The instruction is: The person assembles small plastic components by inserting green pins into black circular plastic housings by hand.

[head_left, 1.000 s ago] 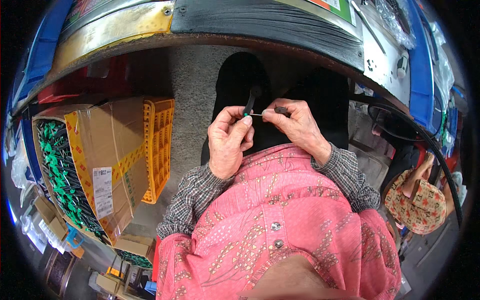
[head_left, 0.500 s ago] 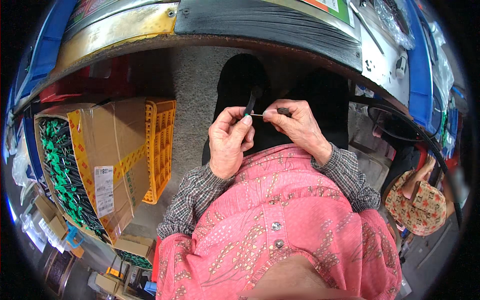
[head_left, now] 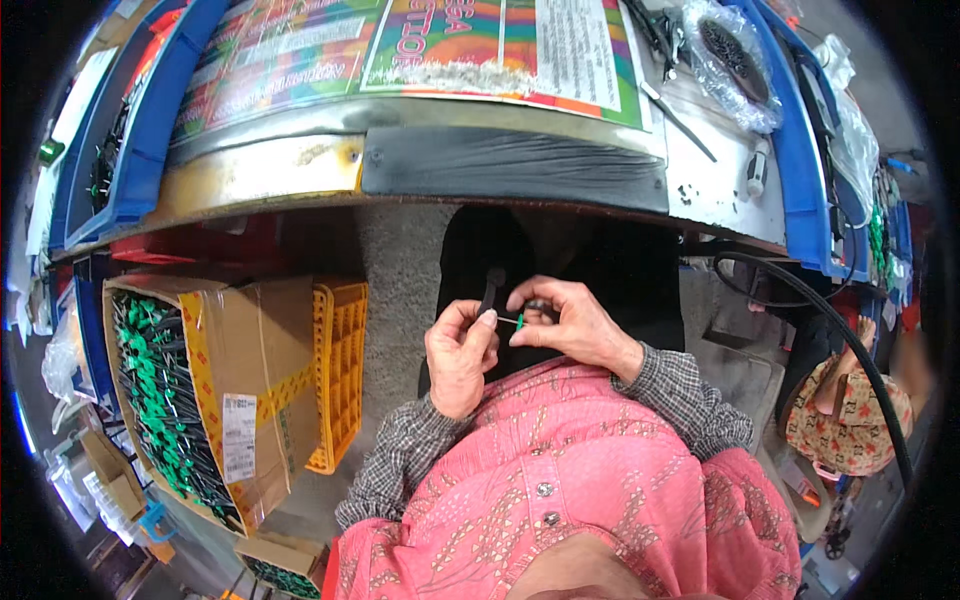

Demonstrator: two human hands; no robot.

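Note:
Both hands meet over my lap, below the workbench edge. My left hand (head_left: 460, 355) is closed, pinching a narrow black piece (head_left: 493, 285) that sticks up past the fingers. From the left thumb tip a thin metal rod (head_left: 507, 319) reaches across to my right hand (head_left: 580, 325). A small green piece (head_left: 519, 322) sits at the right fingertips, by the rod's end. My right hand is closed around a small dark rounded thing (head_left: 538, 305), partly hidden by the curled fingers; its kind cannot be made out.
An open cardboard box (head_left: 265, 370) of black-and-green parts stands left, beside an orange plastic crate (head_left: 340, 375). The workbench (head_left: 515, 160) runs across ahead, with blue bins (head_left: 130, 150) at its ends. A black cable (head_left: 830, 310) hangs right. Another person (head_left: 845, 420) sits at the right.
The view has tipped up, showing more of the workbench. The green piece, at the left fingertips before, is now by the right fingertips. The right fingers have curled round more.

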